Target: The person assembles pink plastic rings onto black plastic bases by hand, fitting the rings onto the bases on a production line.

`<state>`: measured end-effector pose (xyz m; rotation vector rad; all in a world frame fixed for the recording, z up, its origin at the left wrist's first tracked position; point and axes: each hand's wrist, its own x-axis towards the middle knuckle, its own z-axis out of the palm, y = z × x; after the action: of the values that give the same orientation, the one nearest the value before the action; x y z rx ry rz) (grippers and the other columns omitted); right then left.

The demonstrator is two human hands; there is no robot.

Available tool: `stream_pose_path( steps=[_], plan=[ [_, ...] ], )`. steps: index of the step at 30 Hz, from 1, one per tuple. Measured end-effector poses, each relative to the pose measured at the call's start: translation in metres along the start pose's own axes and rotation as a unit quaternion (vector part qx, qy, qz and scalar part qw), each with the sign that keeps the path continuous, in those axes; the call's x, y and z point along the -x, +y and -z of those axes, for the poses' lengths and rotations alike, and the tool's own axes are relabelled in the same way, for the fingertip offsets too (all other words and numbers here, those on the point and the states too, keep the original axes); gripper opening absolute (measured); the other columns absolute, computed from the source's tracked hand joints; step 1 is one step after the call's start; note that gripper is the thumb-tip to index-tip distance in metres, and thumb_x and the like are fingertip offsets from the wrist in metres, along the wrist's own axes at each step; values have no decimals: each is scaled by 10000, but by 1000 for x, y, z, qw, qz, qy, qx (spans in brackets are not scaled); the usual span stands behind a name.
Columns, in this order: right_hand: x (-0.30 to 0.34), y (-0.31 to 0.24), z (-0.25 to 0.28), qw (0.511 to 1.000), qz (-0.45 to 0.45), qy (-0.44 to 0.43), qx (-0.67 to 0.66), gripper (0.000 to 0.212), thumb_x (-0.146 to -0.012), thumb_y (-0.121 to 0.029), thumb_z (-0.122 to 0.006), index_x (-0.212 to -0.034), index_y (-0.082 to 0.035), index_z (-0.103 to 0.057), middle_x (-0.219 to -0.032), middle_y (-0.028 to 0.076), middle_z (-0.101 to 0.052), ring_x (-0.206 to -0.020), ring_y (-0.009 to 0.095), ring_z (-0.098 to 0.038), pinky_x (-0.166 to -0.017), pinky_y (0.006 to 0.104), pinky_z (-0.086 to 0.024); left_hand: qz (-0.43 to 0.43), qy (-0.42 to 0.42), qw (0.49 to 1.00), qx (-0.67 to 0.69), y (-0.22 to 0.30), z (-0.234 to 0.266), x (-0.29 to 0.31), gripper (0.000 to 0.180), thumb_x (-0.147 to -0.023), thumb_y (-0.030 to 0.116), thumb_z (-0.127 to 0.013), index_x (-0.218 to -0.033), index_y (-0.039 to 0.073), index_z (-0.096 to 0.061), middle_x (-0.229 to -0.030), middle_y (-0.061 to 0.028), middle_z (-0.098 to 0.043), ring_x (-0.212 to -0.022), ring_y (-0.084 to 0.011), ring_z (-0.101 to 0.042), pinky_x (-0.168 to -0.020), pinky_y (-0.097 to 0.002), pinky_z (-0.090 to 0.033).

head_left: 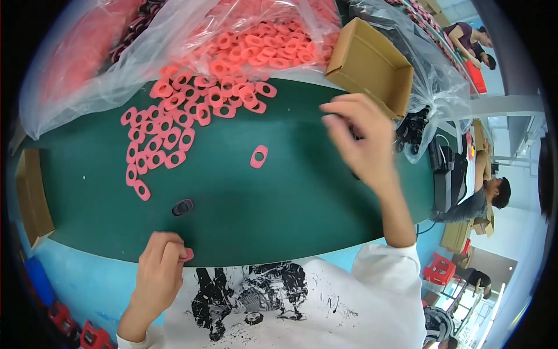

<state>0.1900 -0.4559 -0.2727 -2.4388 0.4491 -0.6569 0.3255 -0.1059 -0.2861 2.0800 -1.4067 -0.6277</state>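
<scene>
Head view, with the clock centred on the green table and twelve at its far side: at nine o'clock, a cardboard box is seen. Between seven and eight, a pink piece is pinched by the left hand over the near edge; if this grip is loosened, it could be dropped onto the floor. At ten, many pink rings are spread, partly overlapped, so two might be picked by mistake. At eight, a black part is laid, and could be pushed by the knuckles. Near the centre, a single pink ring is placed apart. Between two and three, the right hand is blurred, its fingers bent; whether anything is grasped cannot be told. At half past one, an open carton might be knocked by these fingers if they are lifted carelessly.
</scene>
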Motion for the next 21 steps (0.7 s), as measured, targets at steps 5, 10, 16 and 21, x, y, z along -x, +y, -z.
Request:
stream_pose_path(
  steps=[5, 10, 16, 21],
  plan=[
    [33, 46, 46, 983, 2, -26, 184, 235, -787, -32, -745, -1012, -30, -676, -1012, 112, -645, -891, 300, -629, -781, 378, -508, -31, -45, 996, 64, 9, -1, -25, 299, -723, -198, -592, -970, -33, -569, -927, -170, -608, -752, -335, -646, -663, -380, -553],
    [34, 58, 38, 974, 0, -46, 222, 254, -784, -36, -742, -1022, -29, -654, -994, 102, -628, -916, 321, -606, -817, 375, -493, -61, -87, 973, 204, 28, -3, -49, 216, -776, -140, -635, -970, -46, -618, -868, -152, -649, -733, -296, -660, -661, -353, -555],
    [20, 56, 23, 985, -3, -75, 158, 213, -797, -11, -722, -1001, -14, -659, -869, 100, -627, -807, 244, -625, -705, 339, -498, -78, -205, 950, 224, 31, -26, -86, 97, -864, 68, -686, -872, -15, -637, -656, -126, -612, -571, -288, -609, -513, -363, -466],
    [28, 22, 8, 980, 1, -192, -46, 131, -802, 13, -705, -931, 20, -681, -791, 82, -620, -677, 181, -613, -618, 278, -483, -109, -175, 978, -9, 48, -47, -92, 310, -922, 238, -653, -708, 32, -564, -524, -95, -551, -439, -261, -552, -421, -355, -409]
  ],
)
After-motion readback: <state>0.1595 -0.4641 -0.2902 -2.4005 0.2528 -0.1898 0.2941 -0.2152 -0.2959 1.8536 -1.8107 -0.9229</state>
